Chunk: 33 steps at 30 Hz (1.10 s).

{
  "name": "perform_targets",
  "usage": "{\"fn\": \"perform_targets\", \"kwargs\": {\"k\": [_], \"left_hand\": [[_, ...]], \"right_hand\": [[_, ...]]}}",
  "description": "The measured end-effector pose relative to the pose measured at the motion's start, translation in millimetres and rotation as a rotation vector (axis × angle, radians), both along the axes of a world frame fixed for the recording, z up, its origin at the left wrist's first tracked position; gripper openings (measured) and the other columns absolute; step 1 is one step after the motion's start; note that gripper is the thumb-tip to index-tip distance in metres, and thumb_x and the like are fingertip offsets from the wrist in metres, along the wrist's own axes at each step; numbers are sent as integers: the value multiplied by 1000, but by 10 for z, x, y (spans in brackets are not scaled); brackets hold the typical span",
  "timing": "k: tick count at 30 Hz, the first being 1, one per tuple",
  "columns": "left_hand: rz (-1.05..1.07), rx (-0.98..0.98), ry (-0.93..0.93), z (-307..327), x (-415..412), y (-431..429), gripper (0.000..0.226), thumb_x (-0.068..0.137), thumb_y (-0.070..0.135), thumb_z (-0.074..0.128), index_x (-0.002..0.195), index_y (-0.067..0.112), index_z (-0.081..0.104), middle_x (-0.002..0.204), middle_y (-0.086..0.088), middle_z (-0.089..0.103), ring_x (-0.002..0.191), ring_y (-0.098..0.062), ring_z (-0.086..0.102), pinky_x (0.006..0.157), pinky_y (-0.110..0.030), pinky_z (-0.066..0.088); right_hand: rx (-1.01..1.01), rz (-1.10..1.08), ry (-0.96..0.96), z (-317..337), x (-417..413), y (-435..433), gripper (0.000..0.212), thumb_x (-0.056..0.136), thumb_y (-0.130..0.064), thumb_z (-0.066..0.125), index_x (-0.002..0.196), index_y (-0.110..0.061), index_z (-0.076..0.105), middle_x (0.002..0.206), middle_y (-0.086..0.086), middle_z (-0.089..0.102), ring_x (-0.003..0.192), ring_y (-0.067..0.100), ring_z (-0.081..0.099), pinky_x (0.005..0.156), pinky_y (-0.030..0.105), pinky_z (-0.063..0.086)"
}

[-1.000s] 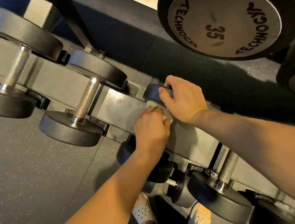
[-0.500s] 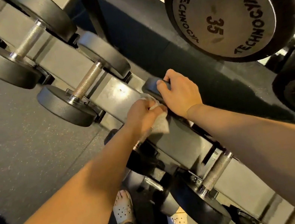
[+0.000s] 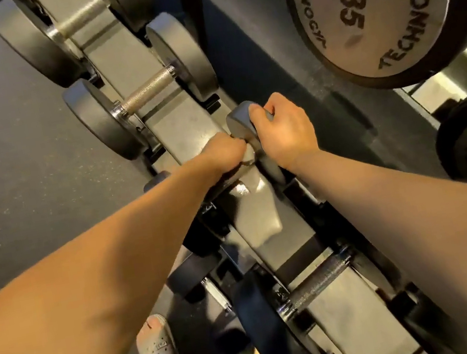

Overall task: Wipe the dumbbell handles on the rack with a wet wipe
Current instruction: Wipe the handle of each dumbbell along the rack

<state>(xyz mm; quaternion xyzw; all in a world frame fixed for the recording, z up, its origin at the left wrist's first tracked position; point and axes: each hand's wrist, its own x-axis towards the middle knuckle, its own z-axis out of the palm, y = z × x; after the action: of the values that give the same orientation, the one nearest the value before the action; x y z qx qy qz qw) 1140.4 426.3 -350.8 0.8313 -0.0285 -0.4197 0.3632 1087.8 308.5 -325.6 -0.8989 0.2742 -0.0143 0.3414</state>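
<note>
One small dumbbell lies in its cradle on the lower rail of the rack, directly between your two hands. Its handle is hidden under your left hand, which is clenched over the bar. The wet wipe is bunched inside the fist, with only a pale corner showing by your knuckles. Your right hand is curled over the far head, bracing it.

With so little wipe showing, you probably risk scrubbing one patch and missing the bar's ends and underside. The wipe could also ride up, leaving bare fingers on the metal. If your right hand slackens while you twist, this light dumbbell may roll in the cradle and nip your fingers against the rail.

Just beside it, the neighbouring handle is bare knurled metal, as is the nearer handle. You cannot tell from here whether either is clean, so one could be skipped. The big 35 dumbbell overhangs on the upper tier, and rising carelessly could knock your head. Your sandalled foot stands exposed below the rack if anything slips off.
</note>
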Motion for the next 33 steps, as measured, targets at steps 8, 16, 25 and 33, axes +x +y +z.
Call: {"fn": "perform_targets", "kwargs": {"k": [8,16,25,33], "left_hand": [[-400,117,-1234,-287,-566,155,13,80,6,74,72,8,65,73,-9,60,71,-28,55,68,-38,43],[-368,240,-816,-174,-383,-14,18,97,30,57,90,17,47,99,-10,65,93,-29,61,75,-34,36],[-248,-225,-255,-161,-24,232,41,87,39,80,59,23,55,54,11,51,53,-6,48,58,-25,37],[11,-146,-10,-169,104,237,41,97,38,69,67,13,56,54,3,48,50,-10,45,53,-23,38]], "right_hand": [[3,-7,-21,37,-23,29,31,99,-48,48,81,-23,46,80,0,57,69,15,52,60,32,37],[4,1,-57,-9,-22,22,29,99,-45,50,80,-24,45,80,1,56,68,13,49,59,29,35],[0,-30,-41,-12,-2,33,28,97,-46,50,86,-20,53,82,3,60,71,16,55,66,36,49],[15,-21,-49,31,-27,45,34,96,-50,49,85,-18,54,81,8,62,73,26,61,67,47,55]]}}
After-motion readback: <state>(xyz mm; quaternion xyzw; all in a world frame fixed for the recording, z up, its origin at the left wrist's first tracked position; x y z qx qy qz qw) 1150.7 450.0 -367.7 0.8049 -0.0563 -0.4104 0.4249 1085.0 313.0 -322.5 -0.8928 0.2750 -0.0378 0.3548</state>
